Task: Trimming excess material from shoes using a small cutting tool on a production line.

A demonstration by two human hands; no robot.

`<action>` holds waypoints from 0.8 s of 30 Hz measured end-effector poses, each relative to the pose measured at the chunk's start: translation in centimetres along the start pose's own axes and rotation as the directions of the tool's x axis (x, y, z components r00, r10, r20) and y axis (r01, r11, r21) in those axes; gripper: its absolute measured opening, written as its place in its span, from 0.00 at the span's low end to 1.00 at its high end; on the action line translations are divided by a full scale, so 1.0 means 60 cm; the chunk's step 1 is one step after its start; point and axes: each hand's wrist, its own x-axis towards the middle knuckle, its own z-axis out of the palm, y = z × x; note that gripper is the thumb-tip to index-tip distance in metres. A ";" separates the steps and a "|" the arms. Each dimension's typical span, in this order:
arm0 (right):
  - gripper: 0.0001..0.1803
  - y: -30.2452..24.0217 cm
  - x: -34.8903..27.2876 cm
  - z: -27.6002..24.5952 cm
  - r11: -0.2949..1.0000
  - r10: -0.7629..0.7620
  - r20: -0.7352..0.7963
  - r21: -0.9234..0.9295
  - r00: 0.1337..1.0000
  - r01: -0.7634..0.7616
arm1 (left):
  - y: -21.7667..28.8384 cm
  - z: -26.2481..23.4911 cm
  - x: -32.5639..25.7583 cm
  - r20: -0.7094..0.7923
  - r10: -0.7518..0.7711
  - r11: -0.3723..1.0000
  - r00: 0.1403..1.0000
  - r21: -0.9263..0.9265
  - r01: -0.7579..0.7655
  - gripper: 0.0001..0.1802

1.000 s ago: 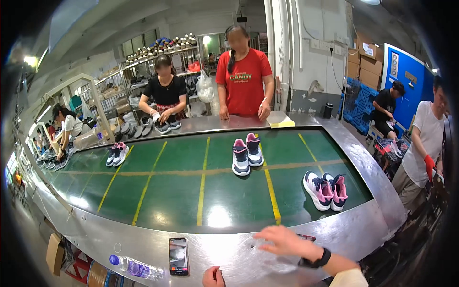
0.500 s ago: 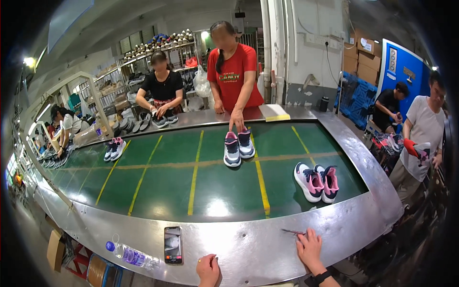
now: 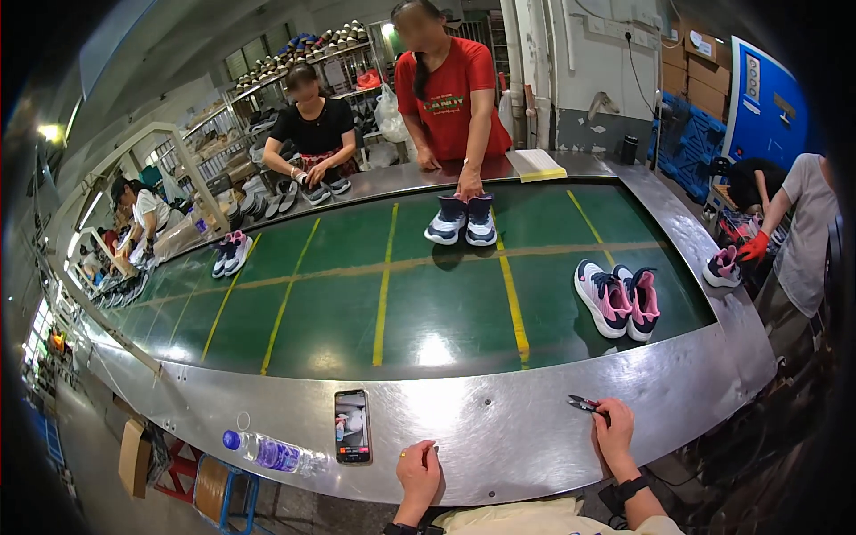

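Note:
My right hand (image 3: 615, 432) rests on the metal table edge, closed around a small pair of dark thread snips (image 3: 583, 404) whose tips point away to the left. Nearby on the metal, my left hand (image 3: 417, 471) lies with curled fingers; what they hold, if anything, is hidden. A phone (image 3: 353, 426) with a lit screen lies left of it, and beyond that a clear water bottle (image 3: 272, 452) with a purple cap on its side. Beyond my right hand, a pair of white, navy and pink sneakers (image 3: 615, 301) stands on the green conveyor belt (image 3: 446, 312).
Across the belt, a person in red (image 3: 455, 111) grips another pair of sneakers (image 3: 462, 223). A person in black (image 3: 314, 134) handles shoes at the far edge. More sneakers (image 3: 232, 254) stand at left. A red-gloved hand (image 3: 753, 247) touches a shoe (image 3: 722, 267) at right.
The person in red has turned and tilted the sneakers by their collars. At right, the gloved person has brought a shoe to the table edge. My view has shifted; my hands stay on the metal.

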 end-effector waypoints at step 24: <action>0.19 -0.204 0.234 -0.112 -0.154 0.178 0.306 0.947 0.935 -0.280 | 0.006 0.005 -0.010 0.037 -0.008 0.994 0.999 0.109 0.004 0.04</action>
